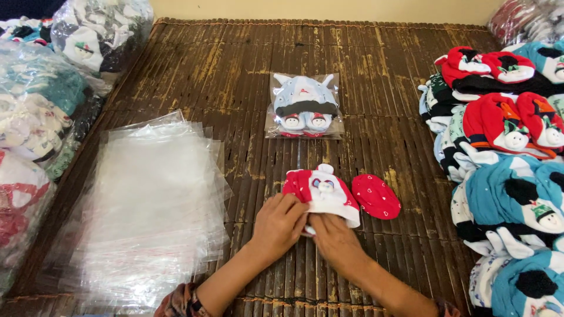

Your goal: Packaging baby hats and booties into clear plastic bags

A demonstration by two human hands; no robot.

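Note:
A small red and white baby hat point(325, 194) with a snowman face lies on the brown bamboo mat point(235, 82). My left hand point(279, 225) presses on its left lower edge, and my right hand point(333, 238) holds its lower edge just beside it. A red dotted mitten point(376, 196) lies right of the hat, apart from both hands. Further back sits a clear bag point(304, 107) packed with a light blue hat set.
A stack of empty clear plastic bags point(150, 205) lies at the left. Piles of red, teal and white hat sets point(499, 152) fill the right side. Large filled plastic sacks point(35, 117) line the far left edge.

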